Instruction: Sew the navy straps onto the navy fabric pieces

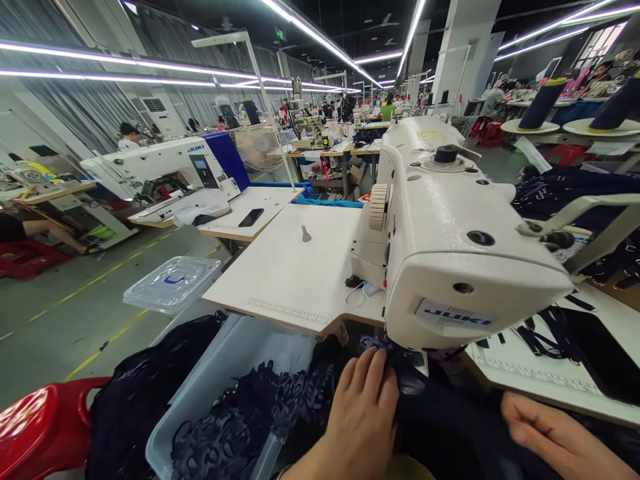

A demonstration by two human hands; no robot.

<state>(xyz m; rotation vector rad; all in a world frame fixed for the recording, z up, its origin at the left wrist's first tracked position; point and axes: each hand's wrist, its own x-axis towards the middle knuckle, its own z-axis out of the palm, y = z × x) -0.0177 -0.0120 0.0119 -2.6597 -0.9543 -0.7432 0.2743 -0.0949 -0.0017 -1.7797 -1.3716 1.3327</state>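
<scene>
While both hands press dark navy lace-trimmed fabric (440, 420) flat at the desk's near edge, left hand (363, 413) pinches the lace beneath the white Juki sewing machine (440, 253), apparently steadying it; right hand (555, 437) lies open on it. Its length runs left-right, trailing into a pale plastic bin (210, 393).
</scene>
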